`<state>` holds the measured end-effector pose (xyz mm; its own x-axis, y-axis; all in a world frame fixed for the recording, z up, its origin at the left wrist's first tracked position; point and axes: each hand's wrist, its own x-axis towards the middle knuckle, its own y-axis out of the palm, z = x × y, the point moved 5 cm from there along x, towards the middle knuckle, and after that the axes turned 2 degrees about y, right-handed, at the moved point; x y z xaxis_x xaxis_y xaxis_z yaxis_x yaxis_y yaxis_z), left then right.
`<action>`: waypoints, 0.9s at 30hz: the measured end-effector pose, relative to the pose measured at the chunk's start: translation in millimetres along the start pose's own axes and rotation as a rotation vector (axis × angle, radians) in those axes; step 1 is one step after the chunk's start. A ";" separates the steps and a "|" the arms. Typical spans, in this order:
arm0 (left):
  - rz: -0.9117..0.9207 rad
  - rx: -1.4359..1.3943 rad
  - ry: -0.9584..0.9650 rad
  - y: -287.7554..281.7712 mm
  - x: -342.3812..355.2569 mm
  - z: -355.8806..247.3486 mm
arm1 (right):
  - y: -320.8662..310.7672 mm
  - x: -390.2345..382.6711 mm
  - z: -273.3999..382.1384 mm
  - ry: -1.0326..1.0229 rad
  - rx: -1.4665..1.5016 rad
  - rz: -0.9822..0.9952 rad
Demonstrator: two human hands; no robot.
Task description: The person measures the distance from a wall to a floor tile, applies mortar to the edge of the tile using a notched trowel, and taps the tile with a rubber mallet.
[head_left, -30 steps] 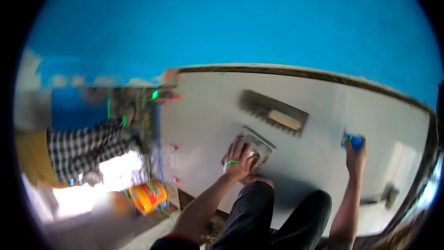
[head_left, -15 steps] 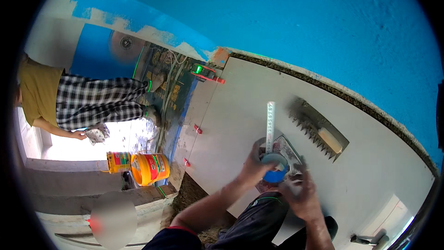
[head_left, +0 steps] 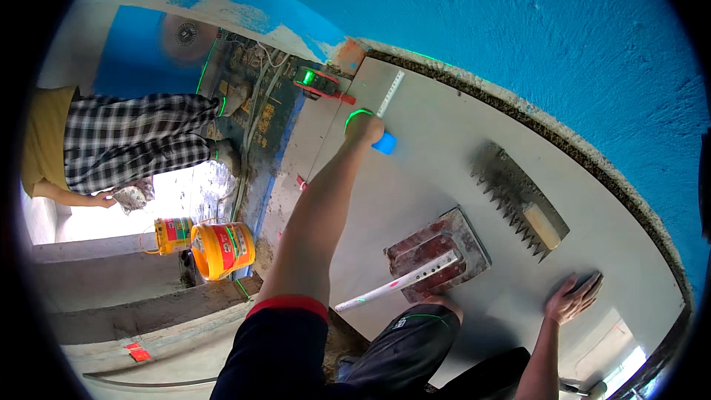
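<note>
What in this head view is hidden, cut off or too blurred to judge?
- Left hand: the fingers wrap the blue tape measure; its case is mostly hidden behind them.
- White tape blade: markings too small.
- Flat trowel: the handle cannot be made out; a white strip crosses it.
- Right hand: flat on the grey tile; anything under the palm is hidden.
- Other person: cut off by the left rim.

Your left hand (head_left: 363, 127) is stretched far out, gripping a blue tape measure (head_left: 384, 142) with its white blade (head_left: 390, 93) on the grey tile (head_left: 437, 178); your right hand (head_left: 572, 298) lies flat on the tile; a notched trowel (head_left: 518, 200) rests between them.
</note>
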<state>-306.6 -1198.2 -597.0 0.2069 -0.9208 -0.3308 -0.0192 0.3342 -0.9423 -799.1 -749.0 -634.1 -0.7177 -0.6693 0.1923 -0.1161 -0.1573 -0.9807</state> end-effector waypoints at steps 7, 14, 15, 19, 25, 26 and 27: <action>0.140 0.246 0.118 -11.5 52.3 -22.0 | 1.3 1.5 0.4 -0.020 0.068 -0.013; 0.194 0.231 0.148 -11.4 54.0 -31.9 | 1.2 3.9 -4.0 -0.018 0.038 0.002; 0.185 0.201 0.113 -12.2 53.6 -30.5 | 2.3 3.1 -4.7 -0.018 0.038 0.010; 0.168 0.137 0.097 -11.7 48.9 -29.4 | 6.9 -2.4 -5.5 -0.026 0.011 0.007; 0.111 0.068 0.075 -21.0 39.0 -47.5 | 3.0 4.9 -8.0 -0.027 0.043 -0.027; 0.097 0.059 0.072 -21.2 39.0 -48.9 | 1.9 5.6 -7.2 -0.024 0.042 -0.031; 0.078 0.129 0.126 -15.5 47.9 -37.4 | 1.4 2.6 -3.8 -0.024 0.051 -0.022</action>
<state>-332.9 -1255.0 -600.2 0.0854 -0.9063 -0.4139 0.0964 0.4210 -0.9019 -803.8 -748.2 -635.1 -0.6987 -0.6824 0.2150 -0.0959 -0.2084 -0.9733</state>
